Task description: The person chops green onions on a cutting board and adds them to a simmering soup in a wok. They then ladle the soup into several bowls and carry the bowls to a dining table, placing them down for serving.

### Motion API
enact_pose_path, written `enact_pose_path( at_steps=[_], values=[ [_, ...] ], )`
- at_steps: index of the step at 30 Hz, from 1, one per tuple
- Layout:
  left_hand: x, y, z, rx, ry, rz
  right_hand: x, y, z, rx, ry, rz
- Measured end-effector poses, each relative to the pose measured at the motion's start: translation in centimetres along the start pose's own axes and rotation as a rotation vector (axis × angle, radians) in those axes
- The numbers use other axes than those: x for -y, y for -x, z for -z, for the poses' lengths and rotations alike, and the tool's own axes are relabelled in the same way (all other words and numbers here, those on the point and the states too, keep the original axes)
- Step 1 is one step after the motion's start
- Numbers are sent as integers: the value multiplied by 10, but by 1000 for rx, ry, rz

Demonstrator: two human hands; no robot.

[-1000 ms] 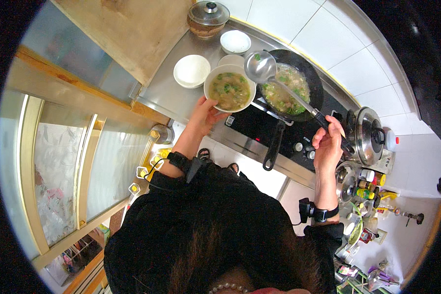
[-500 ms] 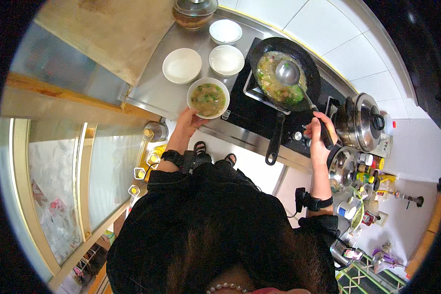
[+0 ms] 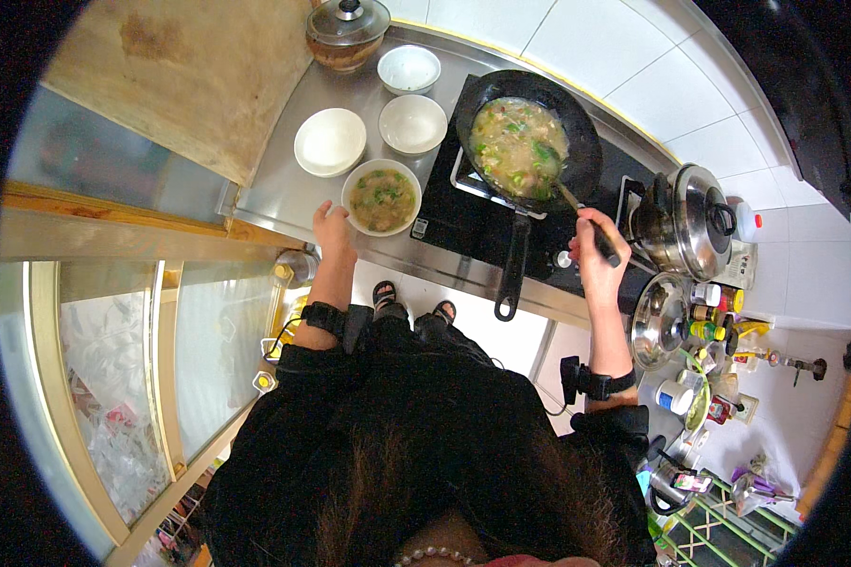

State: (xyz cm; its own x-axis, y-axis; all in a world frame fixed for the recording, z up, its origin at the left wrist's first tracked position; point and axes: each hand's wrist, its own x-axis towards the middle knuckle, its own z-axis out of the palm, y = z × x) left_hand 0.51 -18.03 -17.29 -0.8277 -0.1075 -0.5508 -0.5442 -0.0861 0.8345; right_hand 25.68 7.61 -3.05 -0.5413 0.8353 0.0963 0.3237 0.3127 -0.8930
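My right hand [image 3: 598, 248] is wrapped round the dark handle of a ladle [image 3: 577, 206]. The ladle's head is sunk in soup with green leaves [image 3: 515, 142], inside a black wok [image 3: 581, 132] on the stove. At the counter's front edge, my left hand [image 3: 334, 233] has its fingers apart, just left of a white bowl [image 3: 385, 232] filled with soup. Whether a fingertip touches the bowl is hard to tell. Behind that bowl stand three more white bowls: one at the left [image 3: 330, 144], one at the right [image 3: 413, 126] and one farther back [image 3: 409, 70].
The wok's long handle [image 3: 512, 274] juts over the counter front. Right of the wok stand a lidded steel pot [image 3: 686, 227], a glass-and-steel lid [image 3: 654, 326] and several jars and bottles [image 3: 704, 312]. A lidded clay pot [image 3: 347, 42] sits at the far left.
The filled bowl has come to rest on the counter, and my left hand has let go, moving to its left. The ladle has dipped from above the wok into the soup.
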Motion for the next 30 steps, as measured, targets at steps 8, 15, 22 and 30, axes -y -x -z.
enact_pose_path(
  at_steps=[8,15,22,30],
  values=[
    [-19,16,-9,42,96,-121,-7,-39,2,-100,-554,-426],
    [-32,37,-28,198,259,-49,9,-47,21,-85,-543,-307],
    [-30,50,-46,306,312,-34,31,-60,43,-80,-551,-267],
    [-31,50,-49,312,334,-9,58,-72,69,-39,-587,-230]
  ],
)
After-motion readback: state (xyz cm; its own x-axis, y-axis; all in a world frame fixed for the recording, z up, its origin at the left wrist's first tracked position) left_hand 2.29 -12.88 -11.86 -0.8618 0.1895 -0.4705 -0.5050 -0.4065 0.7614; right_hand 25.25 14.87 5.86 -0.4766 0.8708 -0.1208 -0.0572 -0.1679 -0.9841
